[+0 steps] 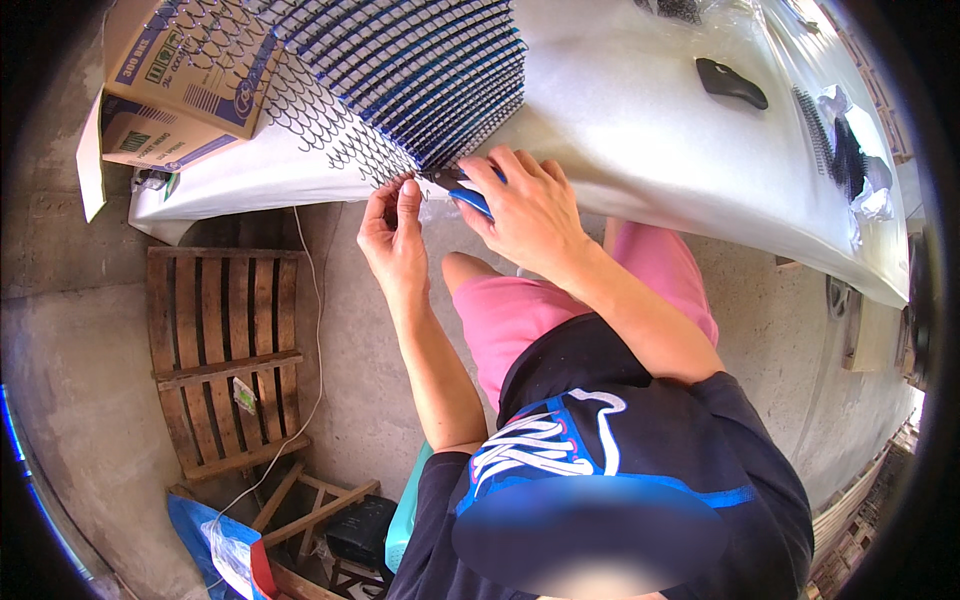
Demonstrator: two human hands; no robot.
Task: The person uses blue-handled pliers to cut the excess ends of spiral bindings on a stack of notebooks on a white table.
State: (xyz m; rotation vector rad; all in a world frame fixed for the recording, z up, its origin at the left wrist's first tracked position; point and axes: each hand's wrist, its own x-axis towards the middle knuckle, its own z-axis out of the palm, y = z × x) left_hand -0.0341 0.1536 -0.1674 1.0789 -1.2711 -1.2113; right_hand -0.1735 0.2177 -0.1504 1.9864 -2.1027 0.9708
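Note:
A dark wire mesh panel, its dense part showing blue strips, lies across the white-covered table. Looser wavy wire mesh trails off its left side. My right hand is wrapped round pliers with blue handles. Their dark jaws meet the mesh at its near corner. Just left of the jaws, my left hand pinches the loose mesh edge between thumb and fingers. The exact wire under the jaws is too small to make out.
At the left table end stands an open cardboard box. A black curved object and crumpled plastic with dark mesh pieces lie to the right. Below left are a wooden pallet, a pale cord and a teal seat.

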